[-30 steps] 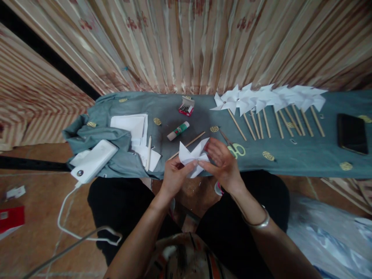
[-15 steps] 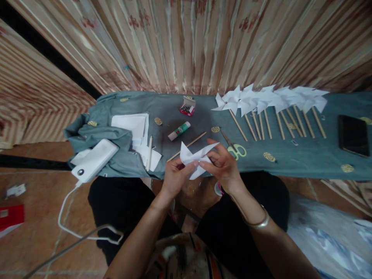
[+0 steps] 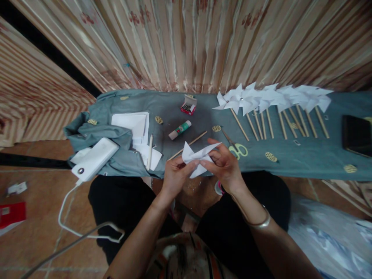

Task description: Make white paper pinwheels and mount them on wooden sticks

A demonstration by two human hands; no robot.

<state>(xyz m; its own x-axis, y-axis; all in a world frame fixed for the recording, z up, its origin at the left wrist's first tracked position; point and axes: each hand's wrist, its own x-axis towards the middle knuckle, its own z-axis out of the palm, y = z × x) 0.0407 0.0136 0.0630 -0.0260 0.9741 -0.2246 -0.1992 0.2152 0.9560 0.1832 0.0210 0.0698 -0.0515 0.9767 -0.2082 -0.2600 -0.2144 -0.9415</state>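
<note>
A folded white paper pinwheel (image 3: 189, 155) is held between both hands over the near edge of the cloth. My left hand (image 3: 176, 173) pinches it from the left, thumb on top near the centre. From the right, my right hand (image 3: 225, 166) grips it, thumb pressed at the middle and fingers behind the paper. The centre is covered by the thumbs. Just beyond the paper lies a thin wooden stick (image 3: 200, 136). Green-handled scissors (image 3: 240, 150) rest close to my right hand. A glue stick (image 3: 180, 130) and an open red box of small metal pins (image 3: 188, 106) lie farther back.
Several pinwheels on sticks (image 3: 261, 99) lie in a row at the back right, with a black phone (image 3: 357, 133) beyond. White paper sheets (image 3: 129, 124), a white pen (image 3: 150, 152) and a white power bank (image 3: 95, 159) with a cable are at the left.
The thumbs have closed in over the paper's centre, covering the small spot that showed there. Both hands keep hold of the pinwheel; the view has shifted slightly.
</note>
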